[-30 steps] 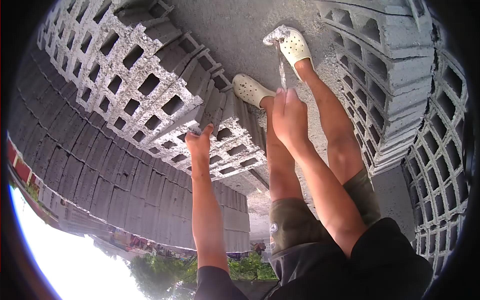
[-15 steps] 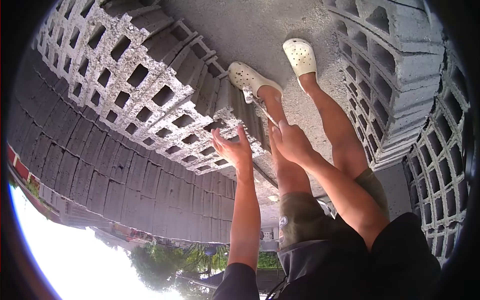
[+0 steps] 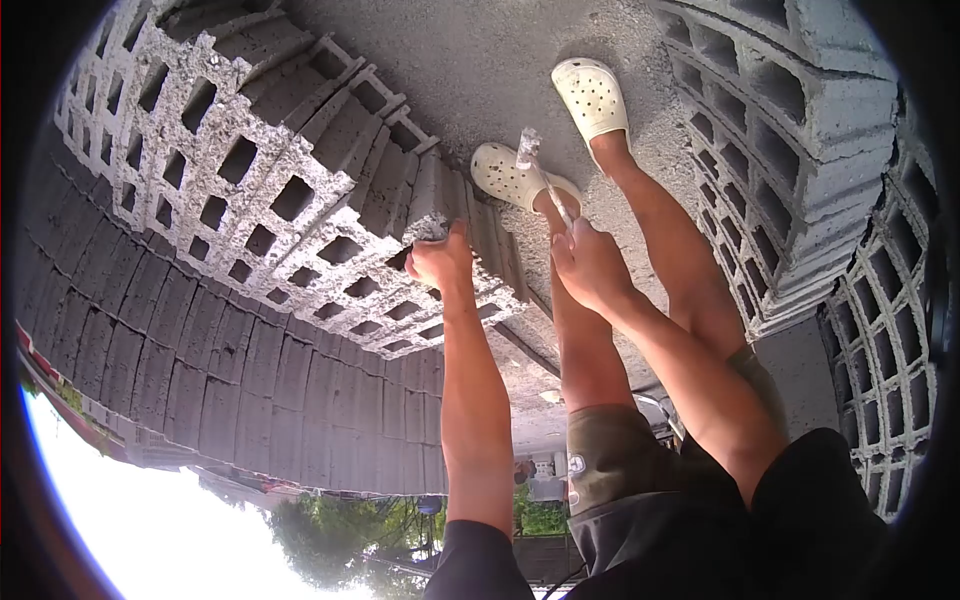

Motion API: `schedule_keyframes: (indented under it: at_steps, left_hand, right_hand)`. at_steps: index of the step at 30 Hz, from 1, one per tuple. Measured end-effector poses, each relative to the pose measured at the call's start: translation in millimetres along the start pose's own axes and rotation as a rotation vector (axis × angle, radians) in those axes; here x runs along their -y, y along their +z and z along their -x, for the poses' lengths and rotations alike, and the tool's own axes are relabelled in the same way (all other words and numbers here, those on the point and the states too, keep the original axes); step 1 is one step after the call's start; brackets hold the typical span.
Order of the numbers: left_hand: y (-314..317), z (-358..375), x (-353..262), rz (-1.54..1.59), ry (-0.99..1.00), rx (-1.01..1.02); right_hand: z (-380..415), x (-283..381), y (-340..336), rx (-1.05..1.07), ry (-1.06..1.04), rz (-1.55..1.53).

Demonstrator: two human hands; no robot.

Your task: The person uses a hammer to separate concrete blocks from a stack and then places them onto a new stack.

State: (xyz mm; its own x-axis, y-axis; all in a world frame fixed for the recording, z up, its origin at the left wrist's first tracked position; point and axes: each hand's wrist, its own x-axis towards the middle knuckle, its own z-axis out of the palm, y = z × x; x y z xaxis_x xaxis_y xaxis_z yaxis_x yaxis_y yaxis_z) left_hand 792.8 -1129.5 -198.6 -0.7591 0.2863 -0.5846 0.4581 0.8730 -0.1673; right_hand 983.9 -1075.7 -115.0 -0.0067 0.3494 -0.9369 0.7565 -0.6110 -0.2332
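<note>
My left hand is closed at the near edge of a stack of hollow concrete blocks, its fingers curled over a block's rim. To its right, my right hand grips the handle of a small hammer-like tool. The tool's pale, crusted head points up and away from the fist, over my shoe, and touches no block that I can see.
Another block stack rises on the right, with more blocks behind it. A long block wall curves along the left. My feet, in cream clogs, stand on rough concrete ground. Trees show at the bottom.
My left hand has gone from open fingers to a closed hold on the block edge. My right hand has raised the tool's head, which has swung right. The view has shifted slightly.
</note>
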Motion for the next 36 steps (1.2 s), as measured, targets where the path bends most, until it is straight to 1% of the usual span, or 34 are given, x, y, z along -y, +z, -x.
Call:
schedule_keyframes:
  at_steps: [1,2,3,4,5,6,7,8,9,10,11,12,13,14,15,17,18,19,20,21,22,23,24,25,27,28,29,32,34,35,36]
  left_hand:
    - [-9,1,-2,0.059,-0.053,0.111]
    - [-11,-1,-1,0.013,-0.061,0.085]
    - [-10,-2,-4,-0.016,-0.056,0.061]
    - [-12,3,0,0.054,-0.025,0.039]
    - [-11,2,11,0.204,0.009,0.05]
    - [-19,7,18,0.179,-0.012,0.059]
    - [-28,11,28,0.151,-0.034,0.059]
    - [-36,16,42,0.477,0.034,0.117]
    - [-65,29,32,0.492,-0.028,0.204]
    - [-81,38,29,0.605,0.023,0.213]
    - [-90,43,30,0.718,0.073,0.224]
    - [-95,44,37,0.718,0.077,0.225]
    - [-98,42,41,0.704,0.068,0.276]
    - [-98,39,43,0.689,0.059,0.329]
    - [-97,38,41,0.687,0.058,0.335]
    - [-99,40,39,0.691,-0.079,0.345]
    - [-97,38,40,0.696,-0.073,0.344]
    - [-92,35,42,0.705,-0.021,0.328]
    - [-88,33,46,0.707,0.025,0.312]
    - [-88,33,52,0.696,0.059,0.297]
    - [-93,37,46,0.669,0.004,0.293]
    - [-95,38,43,0.658,-0.004,0.296]
    - [-97,40,41,0.667,-0.021,0.309]
    - [-99,40,40,0.678,-0.03,0.322]
    - [-99,39,40,0.677,0.0,0.293]
    - [-98,38,41,0.615,-0.017,0.276]
    - [-97,39,41,0.555,-0.034,0.262]
    - [-102,40,37,0.522,-0.009,0.281]
    - [-97,37,44,0.524,-0.002,0.275]
    - [-96,38,46,0.52,-0.014,0.283]
    - [-96,39,47,0.533,-0.005,0.272]
  right_hand:
    - [2,1,5,-0.038,-0.036,-0.049]
    - [1,4,4,0.008,-0.009,-0.088]
    - [-3,5,2,-0.027,-0.02,-0.094]
    - [-6,3,2,-0.054,-0.074,-0.055]
    - [-2,-3,5,-0.058,-0.113,-0.013]
    - [0,2,-1,-0.03,-0.119,-0.033]
    - [1,8,-3,-0.024,-0.068,-0.053]
    - [-2,6,7,-0.094,-0.115,-0.091]
    - [-5,3,15,-0.176,-0.167,-0.124]
    - [-6,4,17,-0.187,-0.168,-0.127]
    - [-6,7,20,-0.201,-0.167,-0.208]
    - [-4,11,25,-0.209,-0.166,-0.288]
    - [-3,19,31,-0.213,-0.169,-0.29]
    - [-2,29,40,-0.289,-0.165,-0.438]
    - [-2,40,49,-0.363,-0.154,-0.583]
    - [-24,49,82,-0.298,-0.036,-0.624]
    - [-37,52,97,-0.227,-0.019,-0.455]
    - [-51,56,99,-0.164,-0.009,-0.285]
    - [-64,54,99,-0.017,-0.013,-0.176]
    - [-65,57,93,-0.01,-0.009,-0.181]
    - [-61,65,80,-0.045,-0.012,-0.245]
    - [-57,71,68,-0.08,-0.018,-0.304]
    - [-55,72,61,-0.172,-0.065,-0.287]
    - [-50,72,60,-0.165,-0.06,-0.291]
    - [-40,77,56,-0.277,0.023,-0.415]
    - [-41,72,67,-0.196,0.076,-0.357]
    - [-46,60,87,-0.146,0.036,-0.274]
    - [-51,59,83,-0.099,0.01,-0.187]
    - [-53,73,42,-0.26,-0.118,-0.16]
    - [-56,84,18,-0.454,-0.293,-0.211]
    - [-52,106,-17,-0.56,-0.339,-0.248]
